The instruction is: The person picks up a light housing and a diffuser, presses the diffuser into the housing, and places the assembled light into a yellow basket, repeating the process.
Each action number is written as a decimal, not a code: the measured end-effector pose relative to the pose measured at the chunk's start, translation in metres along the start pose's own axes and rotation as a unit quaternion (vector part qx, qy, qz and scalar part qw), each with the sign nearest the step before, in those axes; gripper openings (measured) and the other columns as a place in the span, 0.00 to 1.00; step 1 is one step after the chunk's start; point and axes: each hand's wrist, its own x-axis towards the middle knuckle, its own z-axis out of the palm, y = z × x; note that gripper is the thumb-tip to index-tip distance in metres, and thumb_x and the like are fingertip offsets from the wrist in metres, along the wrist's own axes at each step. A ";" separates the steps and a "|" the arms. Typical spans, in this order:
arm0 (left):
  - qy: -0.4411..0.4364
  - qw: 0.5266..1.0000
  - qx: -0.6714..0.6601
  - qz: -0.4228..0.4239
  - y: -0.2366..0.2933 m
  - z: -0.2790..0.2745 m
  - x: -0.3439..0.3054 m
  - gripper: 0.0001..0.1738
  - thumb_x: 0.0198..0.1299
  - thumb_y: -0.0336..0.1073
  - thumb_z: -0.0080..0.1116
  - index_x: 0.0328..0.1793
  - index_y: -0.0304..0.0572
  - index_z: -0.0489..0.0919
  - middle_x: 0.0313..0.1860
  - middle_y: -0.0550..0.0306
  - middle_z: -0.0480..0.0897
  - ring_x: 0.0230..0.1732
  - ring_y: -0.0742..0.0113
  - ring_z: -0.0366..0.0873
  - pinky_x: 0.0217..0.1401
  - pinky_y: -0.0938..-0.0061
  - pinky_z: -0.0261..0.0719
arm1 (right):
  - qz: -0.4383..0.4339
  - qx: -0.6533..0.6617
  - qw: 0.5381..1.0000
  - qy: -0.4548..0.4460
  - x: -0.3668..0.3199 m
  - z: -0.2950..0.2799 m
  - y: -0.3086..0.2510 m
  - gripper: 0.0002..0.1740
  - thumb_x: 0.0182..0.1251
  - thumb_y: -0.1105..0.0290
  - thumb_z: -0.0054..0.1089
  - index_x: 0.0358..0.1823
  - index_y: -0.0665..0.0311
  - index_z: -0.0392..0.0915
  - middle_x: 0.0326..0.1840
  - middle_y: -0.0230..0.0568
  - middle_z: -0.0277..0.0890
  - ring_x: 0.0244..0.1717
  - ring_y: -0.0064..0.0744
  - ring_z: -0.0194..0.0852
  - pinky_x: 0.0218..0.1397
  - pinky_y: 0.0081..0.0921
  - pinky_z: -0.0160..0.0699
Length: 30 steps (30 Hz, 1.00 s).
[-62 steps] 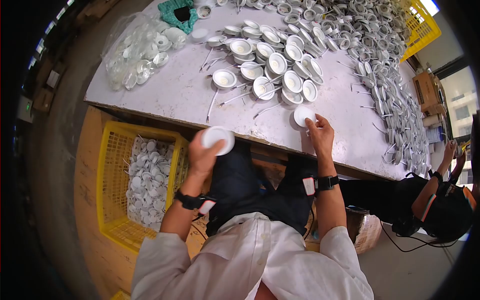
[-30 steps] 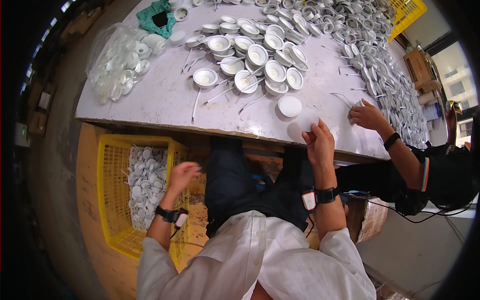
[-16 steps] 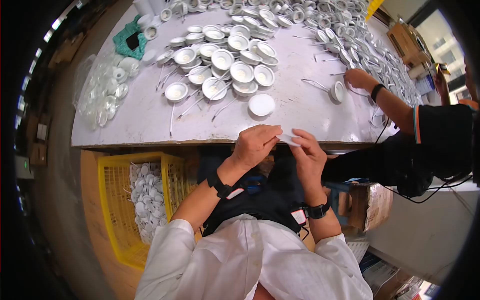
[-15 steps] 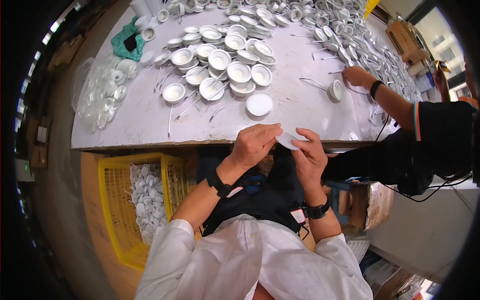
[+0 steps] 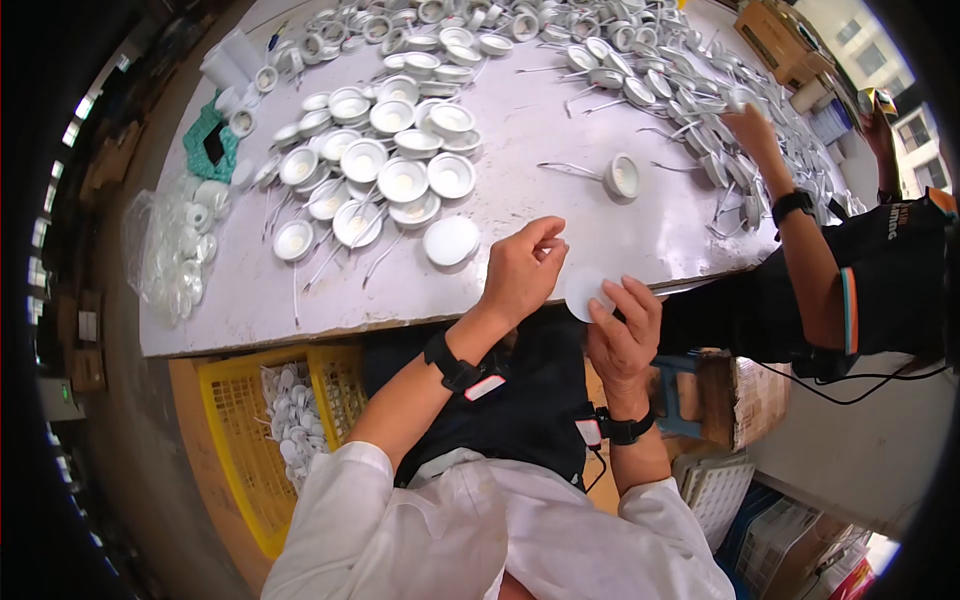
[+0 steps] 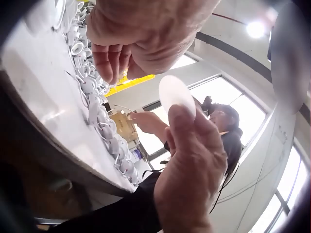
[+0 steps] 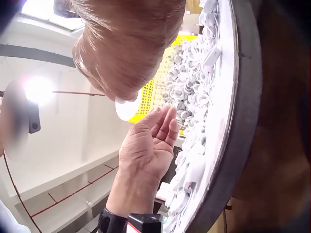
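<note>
A thin, white round disc [image 5: 588, 295], slightly see-through, is pinched between the thumb and fingers of my right hand [image 5: 625, 340] just off the table's front edge. In the left wrist view the disc [image 6: 176, 93] stands tilted with the thumb across its lower part. My left hand [image 5: 523, 272] hovers to the left of it, apart from the disc, fingers loosely bent; the right wrist view shows this left hand [image 7: 146, 153] with nothing in it. On the table lies a white-faced downlight [image 5: 451, 240]. Behind it are heaped several open downlights [image 5: 362, 160] with white cables.
A yellow basket [image 5: 235, 400] of white round pieces stands below the table [image 5: 370, 300] at left. A clear bag [image 5: 165, 250] and green bag [image 5: 210, 145] lie at the left. One downlight [image 5: 622, 176] lies apart; another person's hand [image 5: 755, 135] reaches into the right pile.
My left hand put a white round piece out of sight near the basket, came to the disc beside my right hand, and has now drawn away from it. My right hand keeps the disc.
</note>
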 end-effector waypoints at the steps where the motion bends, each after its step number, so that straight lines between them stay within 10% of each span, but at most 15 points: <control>1: -0.010 1.000 0.001 -0.019 0.001 0.007 0.011 0.18 0.50 0.28 0.61 0.49 0.34 0.76 0.42 0.46 0.82 0.40 0.63 0.82 0.39 0.77 0.78 | 0.028 0.020 0.999 -0.011 0.000 -0.002 0.008 0.16 0.44 0.82 0.65 0.37 0.59 0.81 0.41 0.38 0.77 0.41 0.40 0.74 0.41 0.28 0.76; 5: -0.063 0.985 0.153 0.051 -0.010 0.040 0.056 0.30 0.42 0.36 0.67 0.53 0.34 0.73 0.47 0.42 0.80 0.49 0.53 0.79 0.48 0.65 0.77 | 0.259 0.071 0.963 0.013 -0.019 -0.005 0.027 0.11 0.54 0.80 0.61 0.41 0.64 0.78 0.37 0.37 0.79 0.33 0.30 0.76 0.40 0.22 0.76; 7: -0.115 0.980 0.163 0.006 -0.018 0.058 0.077 0.38 0.39 0.39 0.70 0.57 0.32 0.69 0.55 0.40 0.75 0.58 0.50 0.72 0.57 0.61 0.71 | 0.450 0.181 0.864 0.139 -0.029 -0.005 0.035 0.09 0.62 0.78 0.55 0.44 0.68 0.75 0.36 0.35 0.78 0.33 0.20 0.75 0.37 0.15 0.74; 14: -0.132 0.926 0.347 0.066 -0.053 0.105 0.128 0.46 0.35 0.43 0.72 0.61 0.30 0.63 0.65 0.38 0.63 0.67 0.48 0.60 0.65 0.63 0.63 | 0.544 0.226 0.794 0.150 -0.027 -0.024 0.054 0.18 0.69 0.73 0.46 0.57 0.71 0.68 0.48 0.40 0.74 0.38 0.20 0.74 0.39 0.14 0.76; 21: -0.209 0.935 0.286 -0.033 -0.028 0.096 0.125 0.40 0.37 0.48 0.68 0.54 0.33 0.66 0.39 0.41 0.81 0.44 0.48 0.79 0.49 0.63 0.75 | 0.531 0.158 0.827 0.093 -0.012 -0.034 0.062 0.15 0.68 0.75 0.45 0.53 0.69 0.73 0.46 0.38 0.76 0.43 0.22 0.73 0.45 0.21 0.76; 26: -0.211 0.965 0.142 -0.066 0.005 0.063 0.070 0.42 0.33 0.48 0.72 0.53 0.33 0.65 0.41 0.40 0.80 0.45 0.49 0.79 0.48 0.66 0.75 | 0.210 0.003 0.977 0.034 -0.002 -0.031 0.067 0.16 0.57 0.82 0.54 0.48 0.66 0.77 0.47 0.43 0.77 0.48 0.37 0.76 0.51 0.26 0.73; 30: -0.211 0.974 0.019 -0.083 0.019 0.035 0.028 0.41 0.33 0.39 0.74 0.53 0.32 0.64 0.43 0.45 0.79 0.46 0.60 0.78 0.48 0.72 0.76 | 0.063 -0.041 0.996 -0.049 0.003 -0.024 0.044 0.22 0.46 0.86 0.56 0.46 0.64 0.77 0.51 0.42 0.75 0.54 0.44 0.71 0.56 0.33 0.70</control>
